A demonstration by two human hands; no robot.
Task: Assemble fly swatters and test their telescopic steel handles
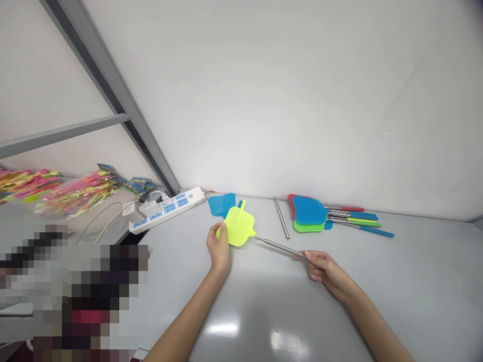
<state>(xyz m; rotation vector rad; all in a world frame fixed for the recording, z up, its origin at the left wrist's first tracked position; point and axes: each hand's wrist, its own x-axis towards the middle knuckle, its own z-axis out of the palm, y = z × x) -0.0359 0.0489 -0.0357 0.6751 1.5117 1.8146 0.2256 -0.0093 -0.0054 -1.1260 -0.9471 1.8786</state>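
My left hand [219, 247] pinches the left edge of a yellow fly swatter head [237, 227], a perforated paddle. A thin metal rod [279, 245] meets the neck of that head and slants down to the right. Around the rod's other end, the fingers of my right hand [320, 269] are closed. Behind the yellow head lie a blue swatter head [222, 204] and a small blue and yellow-green piece, partly covered. A second metal rod [281, 218] rests on the table between my hands and the wall.
Stacked at the right are several fly swatters [309, 211] with coloured grips. A white power strip [168, 210] with plugs and cables sits at the table's left edge. Bags of colourful plastic pieces [81, 193] lie beyond a grey metal frame [124, 100]. A pixelated area covers the lower left.
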